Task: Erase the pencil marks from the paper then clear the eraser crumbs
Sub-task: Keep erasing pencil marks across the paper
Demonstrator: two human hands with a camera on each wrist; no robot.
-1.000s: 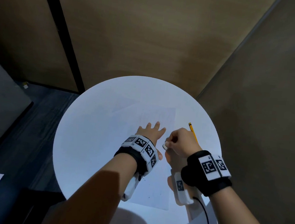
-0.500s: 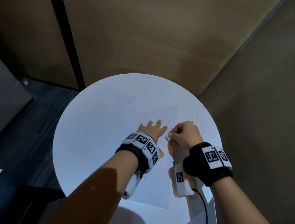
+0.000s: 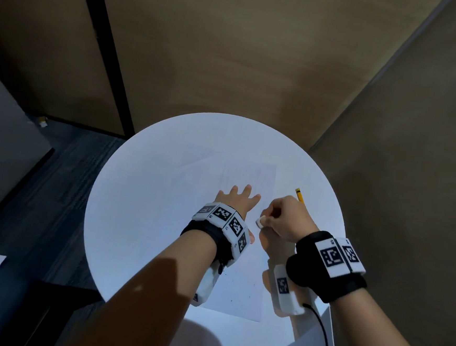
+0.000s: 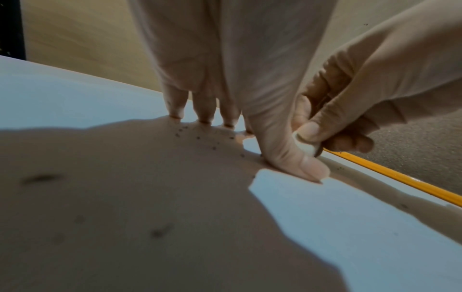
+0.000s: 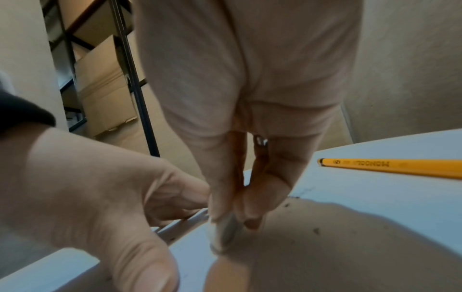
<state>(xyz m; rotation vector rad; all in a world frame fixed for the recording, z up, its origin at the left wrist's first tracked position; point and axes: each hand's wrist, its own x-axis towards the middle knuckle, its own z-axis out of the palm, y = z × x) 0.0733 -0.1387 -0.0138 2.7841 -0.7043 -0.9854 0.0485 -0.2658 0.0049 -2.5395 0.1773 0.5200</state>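
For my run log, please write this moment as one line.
phase: erasing | left hand: flat on paper | right hand: pinches eraser on paper | crumbs: on paper | pencil: on table

Pencil [image 3: 299, 196] mostly behind right hand [image 3: 286, 218]; marks too faint

Storeroom or stockroom: stacked cardboard boxes [image 5: 105, 83] on metal shelving [image 5: 132, 79] beyond the hands, brown partition panels [image 3: 231, 50] behind a round white desk [image 3: 141, 220].
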